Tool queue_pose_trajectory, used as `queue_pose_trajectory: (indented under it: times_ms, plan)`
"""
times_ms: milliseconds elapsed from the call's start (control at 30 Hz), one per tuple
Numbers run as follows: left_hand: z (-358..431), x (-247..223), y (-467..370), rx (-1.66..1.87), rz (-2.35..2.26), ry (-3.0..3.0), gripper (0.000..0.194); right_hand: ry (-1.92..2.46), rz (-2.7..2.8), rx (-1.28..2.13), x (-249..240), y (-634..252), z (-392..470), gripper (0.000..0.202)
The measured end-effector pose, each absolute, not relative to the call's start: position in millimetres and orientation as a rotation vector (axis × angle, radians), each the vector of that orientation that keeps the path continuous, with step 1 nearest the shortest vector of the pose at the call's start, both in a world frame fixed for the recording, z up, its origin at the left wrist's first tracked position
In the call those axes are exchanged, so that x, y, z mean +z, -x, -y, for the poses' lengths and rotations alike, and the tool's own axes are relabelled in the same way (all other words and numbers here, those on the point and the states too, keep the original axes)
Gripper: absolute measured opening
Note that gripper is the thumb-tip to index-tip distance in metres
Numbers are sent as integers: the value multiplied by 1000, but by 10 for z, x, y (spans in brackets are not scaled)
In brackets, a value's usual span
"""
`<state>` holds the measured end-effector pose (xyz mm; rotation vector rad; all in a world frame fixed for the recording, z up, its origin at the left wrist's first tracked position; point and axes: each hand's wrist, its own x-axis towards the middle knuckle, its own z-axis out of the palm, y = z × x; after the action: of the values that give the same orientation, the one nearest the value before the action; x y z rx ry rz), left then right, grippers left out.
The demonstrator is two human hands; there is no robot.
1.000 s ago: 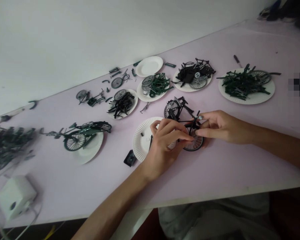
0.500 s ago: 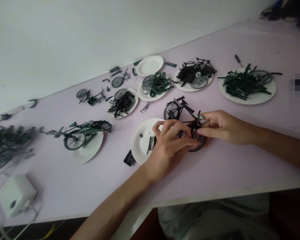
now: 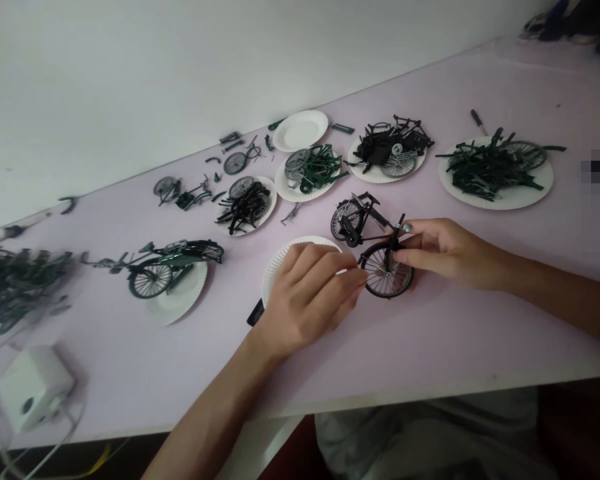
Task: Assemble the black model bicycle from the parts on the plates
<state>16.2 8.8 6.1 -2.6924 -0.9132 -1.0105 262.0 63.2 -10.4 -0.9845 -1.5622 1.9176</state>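
Note:
A black miniature bicycle (image 3: pixel 371 230) stands on the table with its spoked front wheel (image 3: pixel 389 270) toward me. My right hand (image 3: pixel 437 253) grips its front end near the fork and handlebar, thumb in front and fingers partly hidden behind. Just left of that wheel is my left hand (image 3: pixel 313 293), its fingers curled together; whether something small is between the fingertips is hidden. Beneath the left hand lies a white paper plate (image 3: pixel 275 267), mostly covered. A black part (image 3: pixel 255 312) peeks out at the plate's left edge.
Behind are paper plates piled with black parts (image 3: pixel 247 208), green parts (image 3: pixel 320 167) and more frames (image 3: pixel 393 150). A plate of dark green parts (image 3: pixel 495 167) sits right, near a screwdriver (image 3: pixel 477 121). Left are a green miniature bicycle (image 3: pixel 173 267) and a white adapter (image 3: pixel 37 387) with cables.
My left hand has drawn back leftward off the front wheel, now fully visible, and covers more of the plate. My right hand keeps its hold on the bicycle.

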Motion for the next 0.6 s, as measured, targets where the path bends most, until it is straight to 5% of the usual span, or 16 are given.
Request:
queue_pose_trajectory:
  times_ms: [333,600]
  plan:
    - [-53,0,-249,-981,880,2873,20,904,1619,1952,-133,-2642,-634,47]
    - [-82,-80,-254,-1115,901,2877,25,894,1675,1948,-103,-2628,-640,41]
